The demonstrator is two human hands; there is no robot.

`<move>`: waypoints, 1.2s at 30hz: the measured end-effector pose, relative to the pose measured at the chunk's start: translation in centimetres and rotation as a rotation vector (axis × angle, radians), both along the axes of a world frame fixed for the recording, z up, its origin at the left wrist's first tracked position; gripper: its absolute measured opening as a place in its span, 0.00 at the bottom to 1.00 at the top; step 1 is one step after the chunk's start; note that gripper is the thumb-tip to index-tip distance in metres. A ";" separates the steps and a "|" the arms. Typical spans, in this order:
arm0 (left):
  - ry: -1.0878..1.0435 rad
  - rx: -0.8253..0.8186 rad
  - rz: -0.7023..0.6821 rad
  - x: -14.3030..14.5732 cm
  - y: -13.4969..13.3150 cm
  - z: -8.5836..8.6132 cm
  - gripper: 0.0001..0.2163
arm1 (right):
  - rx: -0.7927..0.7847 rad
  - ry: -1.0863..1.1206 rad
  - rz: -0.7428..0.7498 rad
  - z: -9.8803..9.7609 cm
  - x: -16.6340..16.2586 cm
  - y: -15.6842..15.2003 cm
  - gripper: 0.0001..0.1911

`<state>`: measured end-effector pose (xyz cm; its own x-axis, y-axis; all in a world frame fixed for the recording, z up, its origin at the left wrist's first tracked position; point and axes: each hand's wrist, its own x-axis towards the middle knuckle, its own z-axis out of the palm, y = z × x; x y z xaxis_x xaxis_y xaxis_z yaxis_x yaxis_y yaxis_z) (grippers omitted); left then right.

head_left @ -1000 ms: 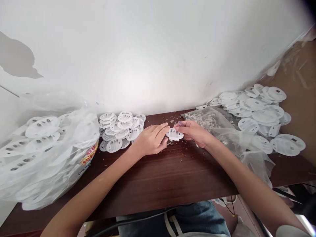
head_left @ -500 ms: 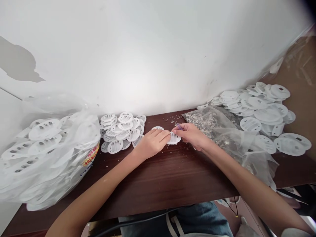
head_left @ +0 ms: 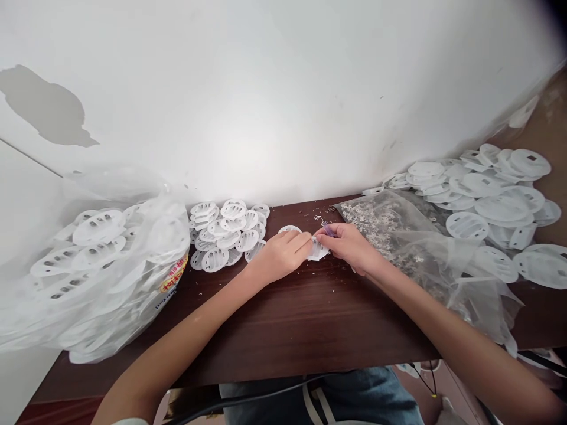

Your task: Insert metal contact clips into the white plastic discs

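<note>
A white slotted plastic disc point(head_left: 318, 250) is between my two hands, just above or on the dark wooden table. My left hand point(head_left: 283, 255) is closed, its fingertips pinched at the disc's left and upper edge. From the other side my right hand point(head_left: 352, 247) is closed too, thumb and index at the disc's upper right edge. A small purple strip point(head_left: 328, 229) sticks out by the right fingers; its kind is unclear. What lies between the fingertips is hidden. Behind my left hand is another white disc point(head_left: 290, 228), partly covered.
A heap of slotted discs point(head_left: 230, 224) lies left of my hands. A clear plastic bag full of discs point(head_left: 110, 283) stands farther left. On the right are a translucent bag of small metal pieces point(head_left: 372, 218) and a pile of discs point(head_left: 505, 203). Tiny scraps litter the table point(head_left: 283, 324).
The whole view has shifted slightly, so things appear farther right. Both hands stay at the disc, with only small finger movement.
</note>
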<state>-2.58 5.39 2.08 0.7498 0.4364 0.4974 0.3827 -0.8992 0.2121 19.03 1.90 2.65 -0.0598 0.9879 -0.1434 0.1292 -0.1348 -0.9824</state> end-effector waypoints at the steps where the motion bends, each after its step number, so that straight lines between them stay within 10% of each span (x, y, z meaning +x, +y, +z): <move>1: -0.005 -0.027 -0.014 -0.1 0.1 0.0 0.12 | 0.002 0.000 0.003 -0.1 0.0 0.0 0.11; 18: -0.012 0.019 -0.042 -0.2 0.0 0.1 0.09 | -0.108 0.236 -0.025 1.0 -0.2 -0.2 0.13; 27: -0.861 -0.964 0.281 1.6 -1.1 -2.3 0.20 | 0.109 0.117 0.027 -0.9 -0.4 -0.2 0.16; 36: -1.015 -1.055 0.312 1.6 -0.8 -3.2 0.23 | 0.379 -0.321 0.109 -0.4 -1.5 -1.4 0.08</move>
<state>-0.96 4.59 -1.07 0.0986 0.9903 0.0978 -0.1787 -0.0791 0.9807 17.50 0.51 2.28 -0.1769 0.9645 0.1960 0.4260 0.2546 -0.8682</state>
